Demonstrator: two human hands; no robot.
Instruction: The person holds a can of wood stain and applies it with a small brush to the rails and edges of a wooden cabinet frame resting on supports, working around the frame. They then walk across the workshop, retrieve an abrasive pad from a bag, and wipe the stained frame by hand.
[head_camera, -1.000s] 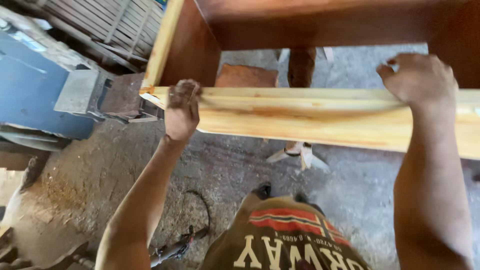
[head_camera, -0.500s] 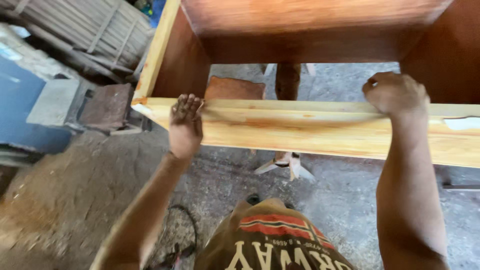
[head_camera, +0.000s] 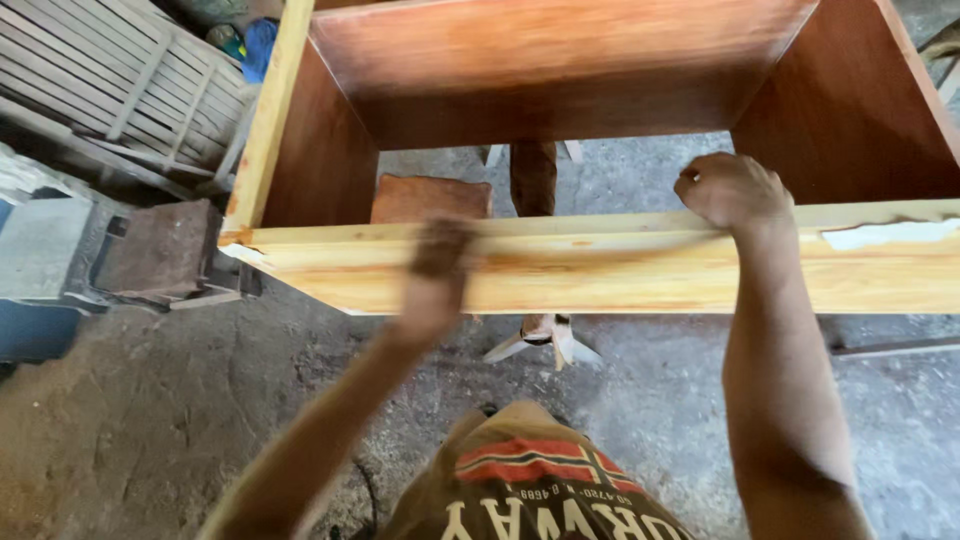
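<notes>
Rubbing down the front rail of an open wooden cabinet frame.

The person is standing over the cabinet frame, whose reddish-brown panels are forming an open box above the concrete floor. The pale front rail is running crosswise just in front of the body. The right hand is clenching over the rail's top edge near its right half, apparently steadying the piece. The left hand is lying against the rail's face left of centre; it is blurred, so whether it is holding a cloth or abrasive cannot be told. A torn whitish patch is showing on the rail's right end. Judging by this, the surface work is under way along the rail, and the next stroke is calling for firm bracing with the right hand and even pressure with the grain.
</notes>
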